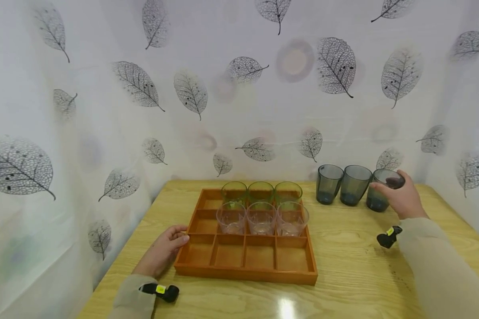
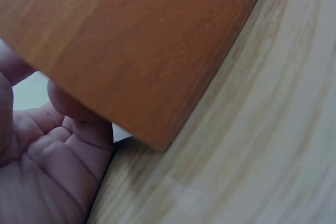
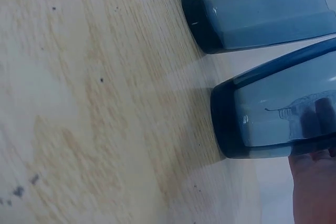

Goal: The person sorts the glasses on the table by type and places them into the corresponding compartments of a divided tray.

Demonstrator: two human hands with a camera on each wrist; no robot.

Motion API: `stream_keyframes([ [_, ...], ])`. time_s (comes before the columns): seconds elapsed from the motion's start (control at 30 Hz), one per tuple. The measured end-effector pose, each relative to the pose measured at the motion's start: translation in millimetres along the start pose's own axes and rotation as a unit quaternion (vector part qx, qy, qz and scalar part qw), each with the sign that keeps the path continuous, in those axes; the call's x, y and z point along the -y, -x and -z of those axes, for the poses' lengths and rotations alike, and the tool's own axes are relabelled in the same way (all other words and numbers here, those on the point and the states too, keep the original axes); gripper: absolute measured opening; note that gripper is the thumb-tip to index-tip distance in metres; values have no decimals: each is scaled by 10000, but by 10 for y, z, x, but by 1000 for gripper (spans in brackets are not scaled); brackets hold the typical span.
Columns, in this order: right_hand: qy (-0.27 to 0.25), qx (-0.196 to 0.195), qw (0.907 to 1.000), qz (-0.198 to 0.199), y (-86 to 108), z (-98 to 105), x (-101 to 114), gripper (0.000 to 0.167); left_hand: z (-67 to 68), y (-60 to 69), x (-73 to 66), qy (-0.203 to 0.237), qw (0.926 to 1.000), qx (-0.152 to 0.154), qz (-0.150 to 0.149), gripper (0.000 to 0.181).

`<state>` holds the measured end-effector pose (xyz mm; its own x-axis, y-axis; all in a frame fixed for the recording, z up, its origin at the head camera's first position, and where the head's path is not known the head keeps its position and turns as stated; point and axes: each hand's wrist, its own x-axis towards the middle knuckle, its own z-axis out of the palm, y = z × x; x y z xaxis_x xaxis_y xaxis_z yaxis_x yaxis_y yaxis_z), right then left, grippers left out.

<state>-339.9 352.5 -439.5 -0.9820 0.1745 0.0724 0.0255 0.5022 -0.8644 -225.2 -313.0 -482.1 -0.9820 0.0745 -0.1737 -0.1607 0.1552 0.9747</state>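
Observation:
At the right of the head view, my right hand (image 1: 409,199) grips the rightmost blue-grey drinking glass (image 1: 377,201) near its rim. That glass (image 3: 262,114) fills the right side of the right wrist view, fingers visible through its wall. Two matching glasses (image 1: 354,188) stand upright to its left. My left hand (image 1: 159,252) holds the left edge of a wooden compartment tray (image 1: 245,273); the left wrist view shows curled fingers at the tray's side wall (image 2: 142,51). Inside the tray, three green glasses (image 1: 234,188) occupy the back row and three clear glasses (image 1: 231,221) the middle row.
A light wood table (image 1: 351,266) carries everything. Behind it hangs a white curtain (image 1: 207,146) with leaf prints, close to the three blue-grey glasses. The tray's front-row compartments (image 1: 259,256) and the left compartments of the other rows show bare wood.

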Motion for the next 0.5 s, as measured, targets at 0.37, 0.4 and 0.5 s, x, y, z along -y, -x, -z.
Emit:
stream_keyframes([
  [0.37,146,-83,9997,162,109,-4,-21,107,-12,6,-11,21,10000,16,-24,52],
  [0.4,174,-64,9997,187,122,-3,-22,106,-11,4,-10,24,10000,25,-14,53],
  [0.5,234,-14,9994,258,156,4,-27,101,-12,1,-9,47,10000,30,-45,53],
])
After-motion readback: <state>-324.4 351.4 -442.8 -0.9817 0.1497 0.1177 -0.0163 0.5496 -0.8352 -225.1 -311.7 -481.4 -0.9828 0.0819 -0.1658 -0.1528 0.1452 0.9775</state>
